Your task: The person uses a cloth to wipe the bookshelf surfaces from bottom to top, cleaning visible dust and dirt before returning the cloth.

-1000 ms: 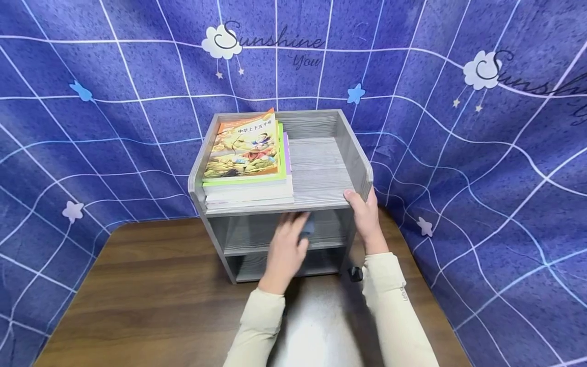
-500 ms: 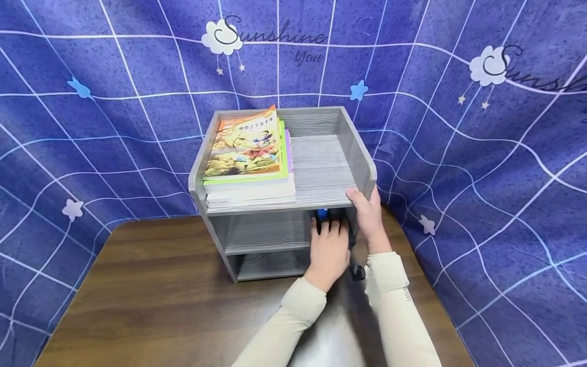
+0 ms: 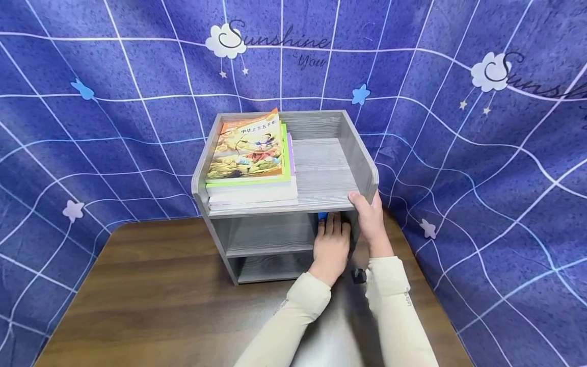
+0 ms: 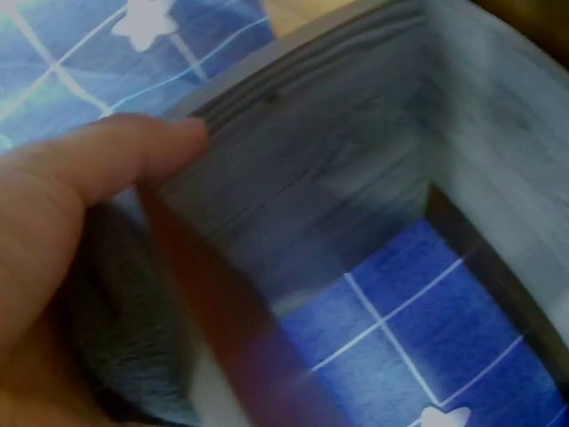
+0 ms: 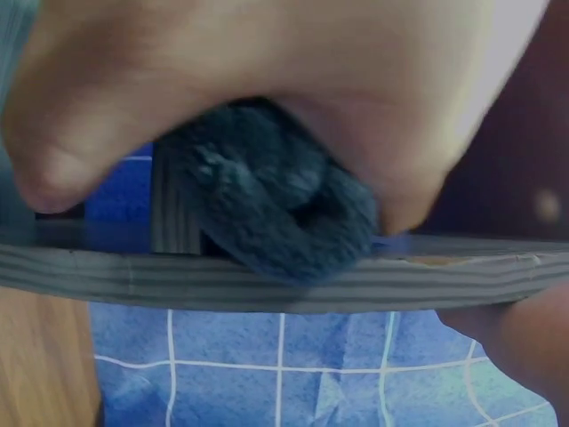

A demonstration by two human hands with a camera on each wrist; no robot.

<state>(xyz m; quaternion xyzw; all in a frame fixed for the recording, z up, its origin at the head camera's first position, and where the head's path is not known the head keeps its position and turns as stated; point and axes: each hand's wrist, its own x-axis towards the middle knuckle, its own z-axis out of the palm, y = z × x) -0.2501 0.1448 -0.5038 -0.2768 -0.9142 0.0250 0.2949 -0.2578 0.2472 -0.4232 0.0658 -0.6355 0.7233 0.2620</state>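
Note:
A small grey wood-grain shelf unit (image 3: 323, 168) stands at the table's far side. My left hand (image 3: 331, 250) reaches into the upper front compartment, at its right end, just below the top board. It holds a bunched dark fluffy cloth (image 5: 267, 205) against the inner side of the right panel; in the head view the cloth is hidden. In the left wrist view the cloth (image 4: 124, 329) lies under the thumb (image 4: 142, 156). My right hand (image 3: 370, 224) grips the front edge of the right side panel (image 3: 362, 153), its thumb on the inside.
A stack of books (image 3: 247, 153) fills the left half of the unit's top. Beneath lies a brown wooden table (image 3: 160, 285). Blue patterned fabric (image 3: 137, 102) hangs close behind and at the sides. A small black object (image 3: 358, 276) shows under the right wrist.
My left hand has moved from the middle of the upper compartment to its right end, and has barely moved in the last half second. My right hand has kept its grip on the side panel.

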